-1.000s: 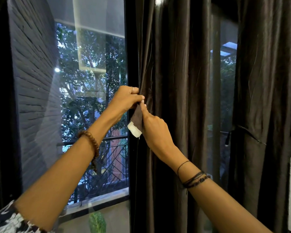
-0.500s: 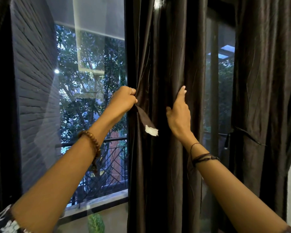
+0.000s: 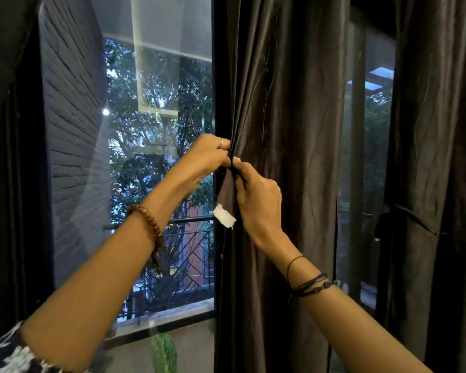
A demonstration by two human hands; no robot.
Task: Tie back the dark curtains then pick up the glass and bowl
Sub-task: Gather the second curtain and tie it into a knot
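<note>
My left hand point(image 3: 205, 160) & right hand point(image 3: 256, 195) both pinch the dark tie strap point(image 3: 226, 189) at the curtain point(image 3: 285, 157) edge; white tab point(image 3: 224, 215) hangs at 6 o'clock.

Window pane point(image 3: 156, 130) at left, edged by a dark frame point(image 3: 215, 76). Outside: grey brick wall point(image 3: 73, 130), leafy trees point(image 3: 159, 146), black metal railing point(image 3: 183, 270). Below the sill, a green leaf point(image 3: 164, 352). Bright round light point(image 3: 106, 112) reflected in the glass.

Window ledge point(image 3: 172, 314) below glass; green leafy plant point(image 3: 164, 354) rises just beneath it; nothing resting visible.
</note>
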